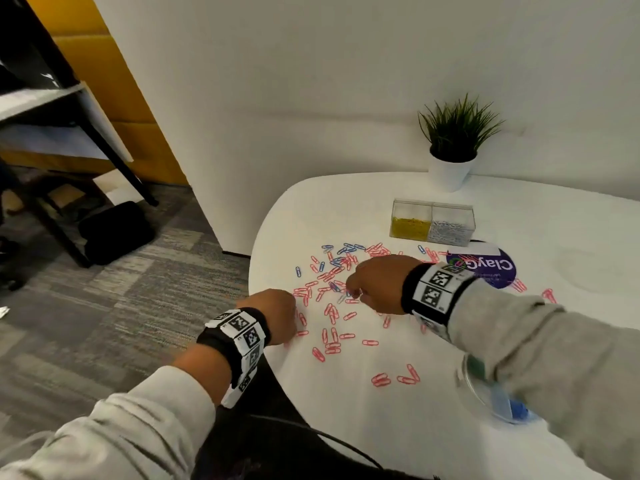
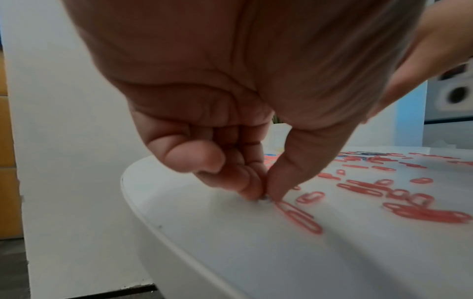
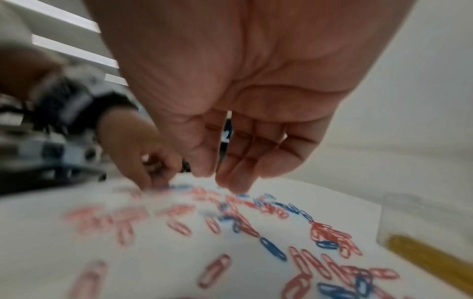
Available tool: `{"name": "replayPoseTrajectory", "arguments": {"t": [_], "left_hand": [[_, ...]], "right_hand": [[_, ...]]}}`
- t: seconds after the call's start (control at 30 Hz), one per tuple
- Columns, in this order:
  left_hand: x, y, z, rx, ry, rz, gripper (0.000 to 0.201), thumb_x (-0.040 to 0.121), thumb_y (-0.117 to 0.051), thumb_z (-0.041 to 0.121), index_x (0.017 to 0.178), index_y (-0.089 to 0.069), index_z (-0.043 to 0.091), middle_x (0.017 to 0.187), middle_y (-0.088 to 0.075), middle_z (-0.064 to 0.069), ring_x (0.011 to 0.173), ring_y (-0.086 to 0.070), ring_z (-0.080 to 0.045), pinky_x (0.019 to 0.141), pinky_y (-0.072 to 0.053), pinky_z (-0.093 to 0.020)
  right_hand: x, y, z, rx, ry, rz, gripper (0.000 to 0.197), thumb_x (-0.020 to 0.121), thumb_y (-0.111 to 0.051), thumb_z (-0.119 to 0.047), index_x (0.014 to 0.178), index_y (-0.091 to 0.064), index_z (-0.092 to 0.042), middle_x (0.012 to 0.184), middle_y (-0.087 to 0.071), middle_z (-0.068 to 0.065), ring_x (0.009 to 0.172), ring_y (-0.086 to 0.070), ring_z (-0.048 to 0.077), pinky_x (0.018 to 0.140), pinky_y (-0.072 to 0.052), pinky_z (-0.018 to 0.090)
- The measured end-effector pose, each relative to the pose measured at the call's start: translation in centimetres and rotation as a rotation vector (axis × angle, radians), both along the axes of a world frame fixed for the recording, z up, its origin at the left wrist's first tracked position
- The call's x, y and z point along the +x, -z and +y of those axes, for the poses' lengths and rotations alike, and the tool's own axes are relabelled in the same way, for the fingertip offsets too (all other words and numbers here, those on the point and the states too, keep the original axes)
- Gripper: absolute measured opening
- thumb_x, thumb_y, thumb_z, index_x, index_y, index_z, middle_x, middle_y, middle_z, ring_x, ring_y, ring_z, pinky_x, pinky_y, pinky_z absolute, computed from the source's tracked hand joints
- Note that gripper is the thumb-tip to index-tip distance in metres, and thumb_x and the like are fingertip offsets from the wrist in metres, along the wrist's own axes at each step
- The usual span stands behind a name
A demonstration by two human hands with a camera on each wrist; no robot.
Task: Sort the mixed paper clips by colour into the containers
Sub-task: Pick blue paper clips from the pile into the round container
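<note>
Head view first: your left hand [image 1: 277, 315] worked at the near-left edge of the white table [image 1: 433, 427], fingers curled down onto the surface, while your right hand [image 1: 377, 284] reached into the middle of the scattered red and blue paper clips [image 1: 332, 292]. The two-cell clear container [image 1: 433, 221], yellow clips in one cell and silver in the other, stood toward the far edge beside the potted plant [image 1: 453, 147]; a clear bowl [image 1: 498, 400] with blue contents sat at the near-right edge under your sleeve. You did well to keep each hand on one colour.

Left wrist view: your thumb and forefinger were pinched together on the tabletop over something small and dark [image 2: 265, 199]; I cannot tell its colour. A red clip [image 2: 299, 217] lay just beside them. You needed to lift one end before closing, or the clip would likely have slid flat.

Right wrist view: your fingertips [image 3: 235, 182] hung slightly parted just above a blue clip [image 3: 242, 195], holding nothing visible. Blue clips lay tangled with red there, so a single-clip pinch would probably have served better than a scoop.
</note>
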State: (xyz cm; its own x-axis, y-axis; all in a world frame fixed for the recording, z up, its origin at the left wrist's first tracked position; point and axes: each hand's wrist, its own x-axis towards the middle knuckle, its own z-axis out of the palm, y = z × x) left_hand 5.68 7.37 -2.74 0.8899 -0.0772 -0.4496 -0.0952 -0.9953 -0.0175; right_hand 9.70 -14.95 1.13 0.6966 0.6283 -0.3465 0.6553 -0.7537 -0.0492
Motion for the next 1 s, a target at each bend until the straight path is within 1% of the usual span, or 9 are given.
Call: {"name": "replayPoseTrajectory", "arguments": {"t": [0.07,0.17,0.3,0.4,0.47,0.6,0.73,0.87,1.0], "left_hand": [[-0.1,0.2,0.0,-0.023,0.0,0.001,0.023,0.088,-0.057,0.039,0.097,-0.061,0.018,0.101,-0.064,0.001,0.085,-0.055,-0.019,0.074,-0.049,-0.029],[-0.1,0.4,0.1,-0.056,-0.002,-0.016,0.022,0.087,-0.057,0.042,0.093,-0.058,0.021,0.089,-0.058,0.006,0.083,-0.054,-0.016,0.07,-0.042,-0.027],[0.1,0.6,0.3,-0.067,0.01,-0.023,0.021,0.088,-0.055,0.043,0.083,-0.052,0.023,0.085,-0.057,0.005,0.08,-0.055,-0.017,0.07,-0.044,-0.028],[0.4,0.5,0.5,-0.084,0.008,-0.029,0.02,0.086,-0.055,0.04,0.082,-0.055,0.02,0.085,-0.06,0.005,0.079,-0.057,-0.017,0.067,-0.045,-0.028],[0.5,0.3,0.7,-0.109,0.0,-0.061,0.018,0.085,-0.054,0.037,0.082,-0.057,0.019,0.083,-0.061,0.006,0.075,-0.058,-0.015,0.061,-0.043,-0.027],[1.2,-0.2,1.4,-0.225,-0.043,-0.171,0.014,0.081,-0.058,0.039,0.078,-0.053,0.025,0.079,-0.06,0.01,0.07,-0.056,-0.01,0.057,-0.042,-0.024],[1.9,-1.3,0.3,-0.452,-0.01,-0.292,0.013,0.083,-0.063,0.03,0.076,-0.053,0.027,0.07,-0.06,0.009,0.059,-0.052,-0.006,0.053,-0.04,-0.018],[3.5,-2.6,-2.3,-0.632,0.023,-0.386,0.013,0.081,-0.063,0.022,0.073,-0.055,0.029,0.065,-0.06,0.01,0.056,-0.052,-0.005,0.052,-0.039,-0.014],[6.4,-3.7,-5.5,-0.678,-0.001,-0.433,0.012,0.08,-0.061,0.023,0.071,-0.056,0.029,0.067,-0.06,0.016,0.059,-0.053,-0.001,0.055,-0.039,-0.015]], "right_hand": [[1.4,0.8,2.2,-0.077,-0.054,-0.032,0.026,0.095,-0.049,-0.016,0.115,-0.062,-0.027,0.112,-0.06,-0.002,0.098,-0.058,0.021,0.078,-0.049,0.032],[2.5,1.6,4.6,-0.121,-0.118,-0.055,0.036,0.093,-0.051,-0.008,0.122,-0.061,-0.026,0.124,-0.059,0.0,0.108,-0.058,0.025,0.079,-0.047,0.031],[3.1,2.6,5.7,-0.232,-0.178,-0.095,0.02,0.093,-0.055,-0.011,0.111,-0.064,-0.014,0.104,-0.062,0.004,0.092,-0.063,0.026,0.073,-0.054,0.034],[3.1,3.3,5.5,-0.196,-0.154,-0.065,0.016,0.094,-0.052,-0.009,0.107,-0.062,-0.008,0.09,-0.053,0.003,0.078,-0.054,0.022,0.067,-0.048,0.032],[3.0,3.6,5.3,-0.161,-0.121,-0.037,0.017,0.094,-0.052,-0.013,0.107,-0.061,-0.01,0.092,-0.053,0.003,0.076,-0.05,0.021,0.066,-0.046,0.031],[4.0,2.3,2.9,0.125,0.021,0.049,0.006,0.091,-0.053,-0.025,0.088,-0.049,-0.021,0.089,-0.051,-0.002,0.075,-0.047,0.018,0.064,-0.042,0.03],[7.3,-0.2,-3.9,0.446,0.356,0.02,0.009,0.084,-0.057,-0.018,0.087,-0.053,-0.025,0.084,-0.06,-0.006,0.077,-0.056,0.019,0.067,-0.047,0.029],[9.0,-1.1,-9.8,0.611,0.571,0.02,0.018,0.08,-0.063,-0.007,0.083,-0.059,-0.024,0.077,-0.059,-0.01,0.068,-0.054,0.008,0.066,-0.042,0.022],[7.5,-0.8,-10.0,0.772,0.575,0.361,0.016,0.08,-0.068,0.002,0.083,-0.066,-0.014,0.076,-0.067,0.0,0.062,-0.064,0.01,0.058,-0.053,0.023]]}}
